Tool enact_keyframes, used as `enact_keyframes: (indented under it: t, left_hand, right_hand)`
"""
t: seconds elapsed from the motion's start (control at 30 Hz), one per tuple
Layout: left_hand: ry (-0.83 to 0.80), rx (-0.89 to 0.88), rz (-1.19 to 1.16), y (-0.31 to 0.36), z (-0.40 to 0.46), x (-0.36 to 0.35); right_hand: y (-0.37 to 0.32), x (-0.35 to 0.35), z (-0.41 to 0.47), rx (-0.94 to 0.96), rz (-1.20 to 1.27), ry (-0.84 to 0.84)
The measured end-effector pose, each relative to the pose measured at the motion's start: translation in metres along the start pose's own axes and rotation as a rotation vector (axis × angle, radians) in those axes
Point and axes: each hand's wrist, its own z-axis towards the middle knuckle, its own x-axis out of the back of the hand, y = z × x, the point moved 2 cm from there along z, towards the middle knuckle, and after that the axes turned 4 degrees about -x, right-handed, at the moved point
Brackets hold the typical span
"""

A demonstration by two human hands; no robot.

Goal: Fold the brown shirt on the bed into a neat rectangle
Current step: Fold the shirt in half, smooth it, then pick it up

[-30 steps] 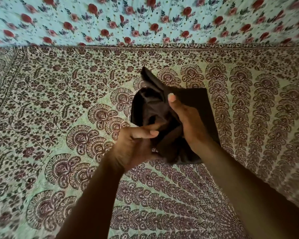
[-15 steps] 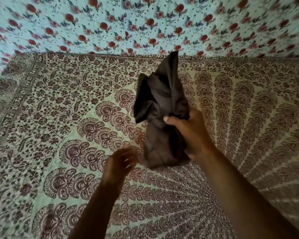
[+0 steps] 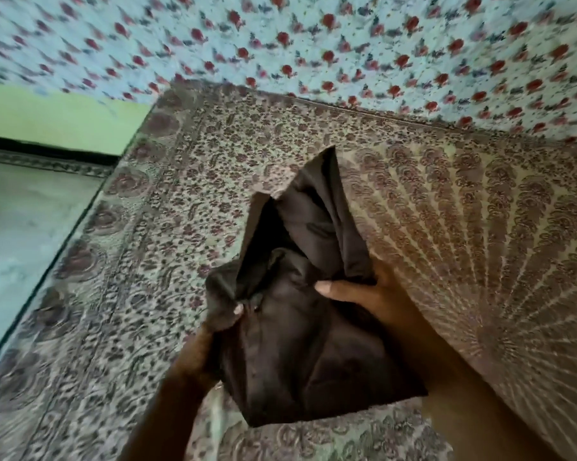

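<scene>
The brown shirt [image 3: 300, 327] is bunched up and lifted off the bed, one corner pointing upward. My right hand [image 3: 363, 297] grips it from the right, thumb pressed on the front of the cloth. On the shirt's left edge my left hand [image 3: 224, 324] pinches a fold; most of that hand is hidden behind the fabric. Under both hands lies the bed's patterned maroon and cream cover [image 3: 480, 244].
A light blue cloth with red flowers [image 3: 347, 54] hangs behind the bed. The bed's left edge [image 3: 91, 207] drops to a pale floor [image 3: 21, 227], with a green wall [image 3: 54, 118] beyond it.
My left hand has come up from below and taken hold of the shirt's left edge. The shirt is held nearer to me, and the view has swung left, showing the floor.
</scene>
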Motion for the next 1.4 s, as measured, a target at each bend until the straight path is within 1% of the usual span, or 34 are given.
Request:
enact_keyframes:
  t: [0.1,0.17,0.23,0.3,0.4,0.5,0.57,0.63,0.7,0.77,0.83,0.9,0.97,1.0,1.07,1.13,1.2,1.3,1.37,1.4]
  left_hand:
    - [0.011,-0.028,0.113,0.031,-0.033,0.068]
    - [0.017,-0.042,0.132,0.056,-0.055,0.113]
    - [0.01,-0.042,0.144,0.076,-0.075,0.157]
    - [0.012,-0.071,0.222,0.092,-0.088,0.197]
    - [0.077,-0.141,0.425,0.107,-0.107,0.242]
    - [0.175,-0.258,0.642,0.112,-0.119,0.281]
    - [0.213,-0.306,0.863,0.11,-0.126,0.299]
    - [0.22,-0.292,1.083,0.099,-0.126,0.311]
    - [0.297,-0.232,1.217,0.085,-0.121,0.319]
    - [0.345,-0.151,1.22,0.069,-0.12,0.33]
    - [0.292,-0.128,1.177,0.054,-0.115,0.356]
    - [0.233,-0.113,1.152,0.021,-0.1,0.415]
    - [0.208,-0.129,1.211,0.008,-0.106,0.434]
    - [0.19,-0.114,1.258,0.003,-0.108,0.441]
    - [0.175,-0.117,1.294,0.011,-0.129,0.421]
    - [0.157,-0.151,1.235,0.015,-0.143,0.414]
    - [0.16,-0.165,1.181,0.015,-0.15,0.412]
    - [0.199,-0.179,1.246,0.012,-0.159,0.411]
    - [0.289,-0.259,1.311,0.012,-0.159,0.414]
    - [0.325,-0.342,1.314,0.015,-0.157,0.414]
  right_hand:
    - [0.021,-0.043,-0.011,-0.025,-0.02,0.062]
    - [0.04,-0.07,-0.018,-0.04,-0.036,0.115]
    - [0.067,-0.1,-0.024,-0.092,0.023,0.159]
    - [0.096,-0.129,-0.03,-0.137,0.103,0.165]
    - [0.137,-0.167,-0.035,-0.157,0.153,0.161]
    - [0.172,-0.195,-0.038,-0.201,0.183,0.207]
    - [0.199,-0.208,-0.037,-0.261,0.172,0.256]
    - [0.23,-0.217,-0.036,-0.366,0.226,0.294]
    - [0.255,-0.222,-0.038,-0.502,0.244,0.282]
    - [0.278,-0.22,-0.041,-0.584,0.094,0.34]
    - [0.289,-0.216,-0.048,-0.53,-0.129,0.409]
    - [0.296,-0.216,-0.056,-0.443,-0.287,0.365]
    - [0.311,-0.214,-0.065,-0.436,-0.421,0.316]
    - [0.318,-0.212,-0.07,-0.434,-0.453,0.305]
    - [0.331,-0.208,-0.079,-0.413,-0.442,0.316]
    - [0.341,-0.205,-0.086,-0.391,-0.381,0.356]
    - [0.349,-0.204,-0.091,-0.363,-0.364,0.353]
    - [0.35,-0.209,-0.099,-0.35,-0.491,0.363]
    - [0.346,-0.214,-0.105,-0.364,-0.596,0.41]
    - [0.34,-0.216,-0.105,-0.326,-0.657,0.467]
